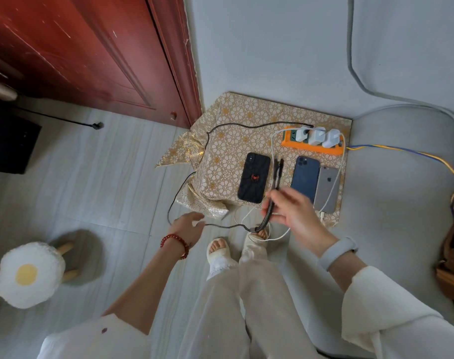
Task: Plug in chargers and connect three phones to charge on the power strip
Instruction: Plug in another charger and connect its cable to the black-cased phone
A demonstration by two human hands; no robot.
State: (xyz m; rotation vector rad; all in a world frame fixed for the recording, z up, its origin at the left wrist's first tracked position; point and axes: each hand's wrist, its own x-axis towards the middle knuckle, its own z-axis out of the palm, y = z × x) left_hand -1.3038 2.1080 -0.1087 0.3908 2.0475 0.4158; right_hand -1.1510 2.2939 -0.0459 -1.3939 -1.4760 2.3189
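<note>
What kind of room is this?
Likely a home room: a red wooden door, a fried-egg-shaped stool on the tiled floor, and a grey sofa beside a cloth-covered stand.
</note>
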